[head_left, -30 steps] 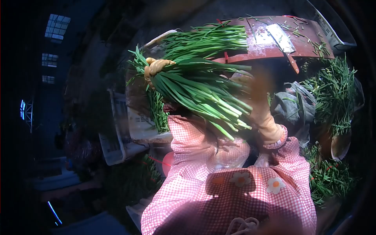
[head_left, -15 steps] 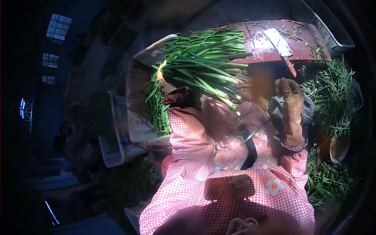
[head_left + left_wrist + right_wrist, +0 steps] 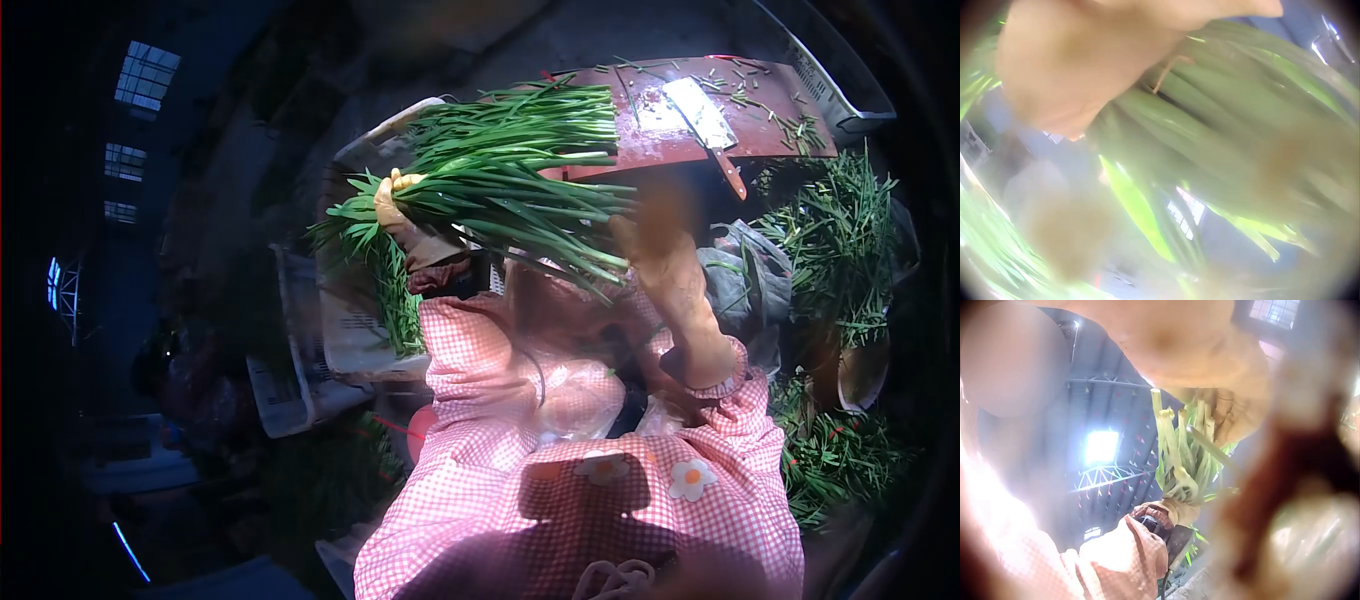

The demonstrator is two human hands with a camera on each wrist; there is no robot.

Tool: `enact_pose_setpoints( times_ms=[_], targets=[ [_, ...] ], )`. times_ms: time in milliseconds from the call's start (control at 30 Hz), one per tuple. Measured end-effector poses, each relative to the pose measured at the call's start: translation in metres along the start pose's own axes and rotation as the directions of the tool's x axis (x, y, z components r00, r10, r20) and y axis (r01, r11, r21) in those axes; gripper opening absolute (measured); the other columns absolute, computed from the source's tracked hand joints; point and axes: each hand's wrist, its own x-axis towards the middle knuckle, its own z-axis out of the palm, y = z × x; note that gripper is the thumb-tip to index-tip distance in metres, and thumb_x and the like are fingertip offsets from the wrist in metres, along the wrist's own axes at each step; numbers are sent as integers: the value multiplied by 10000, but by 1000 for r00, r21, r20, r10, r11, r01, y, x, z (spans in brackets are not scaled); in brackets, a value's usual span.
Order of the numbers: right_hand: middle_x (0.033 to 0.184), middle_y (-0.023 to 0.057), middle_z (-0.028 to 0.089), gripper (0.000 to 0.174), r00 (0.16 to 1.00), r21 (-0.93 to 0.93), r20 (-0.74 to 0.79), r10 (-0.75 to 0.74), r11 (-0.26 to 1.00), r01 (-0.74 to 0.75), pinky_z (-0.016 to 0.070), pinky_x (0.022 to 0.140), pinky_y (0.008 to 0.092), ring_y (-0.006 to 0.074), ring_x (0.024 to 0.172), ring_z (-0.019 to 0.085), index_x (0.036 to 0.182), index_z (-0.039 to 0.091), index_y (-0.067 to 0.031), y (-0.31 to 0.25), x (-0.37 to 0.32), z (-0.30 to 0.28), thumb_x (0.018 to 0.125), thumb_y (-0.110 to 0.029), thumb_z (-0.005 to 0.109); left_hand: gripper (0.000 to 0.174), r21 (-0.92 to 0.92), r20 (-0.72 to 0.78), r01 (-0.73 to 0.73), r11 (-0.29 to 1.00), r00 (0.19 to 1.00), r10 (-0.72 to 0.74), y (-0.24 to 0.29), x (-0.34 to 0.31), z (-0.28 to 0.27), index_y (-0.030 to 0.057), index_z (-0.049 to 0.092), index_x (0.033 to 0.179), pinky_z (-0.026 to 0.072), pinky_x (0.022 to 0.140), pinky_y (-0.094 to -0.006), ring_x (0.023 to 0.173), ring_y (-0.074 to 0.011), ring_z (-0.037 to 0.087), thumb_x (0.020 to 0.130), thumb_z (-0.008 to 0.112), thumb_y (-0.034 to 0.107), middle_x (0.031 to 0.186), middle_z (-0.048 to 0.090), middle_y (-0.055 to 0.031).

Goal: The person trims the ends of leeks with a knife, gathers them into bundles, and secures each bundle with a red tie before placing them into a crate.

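My gloved left hand [image 3: 395, 205] grips a bunch of green garlic [image 3: 530, 205] round its leafy part, leaf tips fanning out to the left. The pale stalk ends point right. At those ends is my gloved right hand [image 3: 670, 265], its fingertips hidden by a blurred spot in the head view. In the right wrist view its bent fingers [image 3: 1229, 415] lie right beside the cut ends; whether they pinch a stalk I cannot tell. The left wrist view shows the glove [image 3: 1097, 62] over the broad leaves [image 3: 1197, 119], blurred.
Behind the bunch, more green garlic [image 3: 520, 125] lies against a red-brown board [image 3: 640, 150]. A cleaver [image 3: 705, 115] and cut pieces [image 3: 795, 130] lie on the board. Left is a white crate [image 3: 350, 335]. Heaps of greens [image 3: 835, 240] and a grey plastic bag [image 3: 750, 275] are at right.
The right hand moved out right of the bunch with bent fingers, then came back to the stalk ends. The left hand dipped with the bunch and now holds it flatter, near the lying stalks.
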Motion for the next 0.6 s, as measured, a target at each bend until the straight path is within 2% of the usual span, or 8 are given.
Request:
enact_pose_setpoints(
  times_ms=[133, 267, 300, 367, 400, 467, 533, 600],
  targets=[
    [853, 100, 671, 286, 905, -316, -19, -426, 861, 399, 487, 768, 329, 207, 793, 635, 1021, 689, -10, 33, 4, -1, 971, -266, 574, 216, -127, 123, 124, 984, 987, -109, 11, 2, 16, 91, 577, 839, 465, 563, -298, 561, -140, 511, 976, 473, 221, 661, 554, -11],
    [851, 109, 654, 293, 999, 305, -28, 35, 952, -25, 502, 788, 335, 208, 804, 645, 991, 663, 37, 22, -9, -22, 978, -236, 557, 226, -137, 328, 302, 944, 912, -244, 7, 18, 7, 81, 584, 828, 478, 559, -281, 554, -146, 525, 986, 489, 212, 661, 566, -15],
    [865, 114, 658, 296, 998, 244, -62, -9, 969, 24, 507, 799, 332, 209, 815, 650, 990, 658, 47, 31, -11, -36, 980, -229, 553, 221, 231, 284, -49, 972, 959, -19, 4, 1, 14, 65, 597, 842, 494, 571, -272, 582, -144, 557, 995, 499, 190, 676, 586, -22],
    [926, 137, 675, 308, 982, 543, -126, 139, 838, -49, 520, 847, 333, 225, 851, 669, 1033, 627, 75, 39, -21, -66, 981, -218, 548, 216, 381, 261, -61, 923, 964, -44, 9, 7, 3, 51, 603, 865, 507, 586, -279, 598, -147, 575, 1004, 489, 170, 698, 604, -30],
    [1038, 115, 675, 337, 913, 459, -157, 376, 847, -269, 522, 872, 335, 230, 921, 661, 1117, 598, 55, 43, -25, -82, 962, -244, 595, 214, 454, 251, -55, 889, 966, -69, 8, 14, -5, 44, 606, 876, 513, 594, -283, 607, -149, 584, 1008, 484, 160, 709, 613, -34],
    [1162, 120, 655, 390, 939, 54, -295, 176, 984, -167, 528, 870, 359, 261, 1001, 656, 1120, 621, 2, 131, -38, -111, 893, -308, 690, 215, 229, 231, 62, 971, 966, -116, 2, 18, -20, 45, 624, 911, 530, 643, -323, 671, -183, 617, 1005, 492, 186, 768, 647, -62],
    [1114, 174, 679, 365, 924, -845, -366, 106, 377, -378, 531, 864, 369, 308, 1045, 663, 1098, 669, -14, 191, -69, -140, 899, -313, 605, 292, 165, 4, 310, 936, 949, -315, 14, 5, 3, 46, 636, 783, 558, 635, -374, 615, -269, 632, 967, 508, 233, 716, 658, -111],
    [1196, 178, 624, 494, 837, -811, -419, 352, 270, -519, 510, 901, 435, 358, 1091, 612, 1129, 643, -59, 260, -101, -167, 758, -352, 784, 276, 302, 90, 252, 919, 953, -290, 14, 13, -25, 11, 656, 938, 570, 692, -417, 732, -301, 661, 966, 498, 237, 909, 686, -167]
  ],
)
